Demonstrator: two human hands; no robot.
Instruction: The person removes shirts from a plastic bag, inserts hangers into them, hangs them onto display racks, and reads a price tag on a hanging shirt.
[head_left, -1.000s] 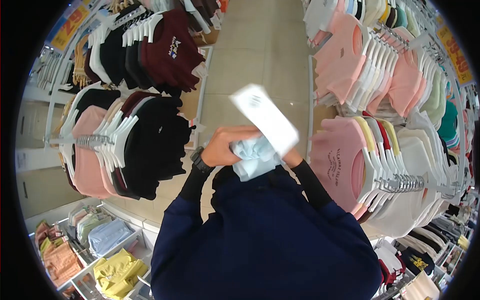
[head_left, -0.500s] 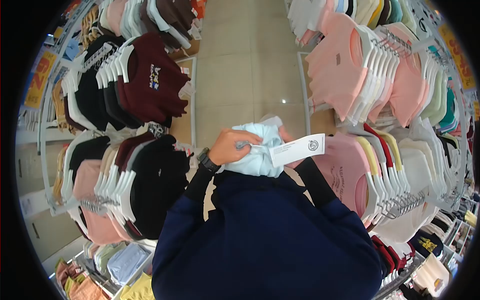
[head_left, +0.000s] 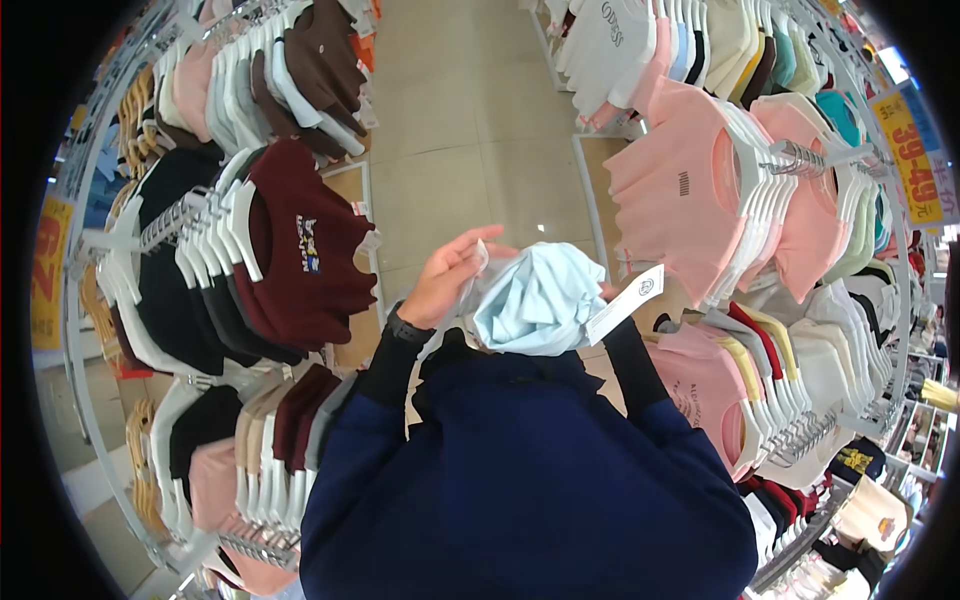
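- Navy top (head_left: 530, 480), worn by the person, near centre.
- Pink top (head_left: 680, 190), hung at right, farther off than the hands.
- Maroon top (head_left: 305, 230), printed chest, hung at left.
- Pale blue garment (head_left: 540, 300), bunched, between both hands, in front of the chest.
- Left hand (head_left: 447, 278), at the garment's left; thumb and forefinger nearly closed on translucent film (head_left: 466, 302), other fingers extended.
- White swing tag (head_left: 626, 304), printed, at the garment's right edge.
- Right hand (head_left: 609, 291), mostly hidden behind garment and tag; finger opening and grip cannot be told.
- Black wristwatch (head_left: 408, 328), left wrist.
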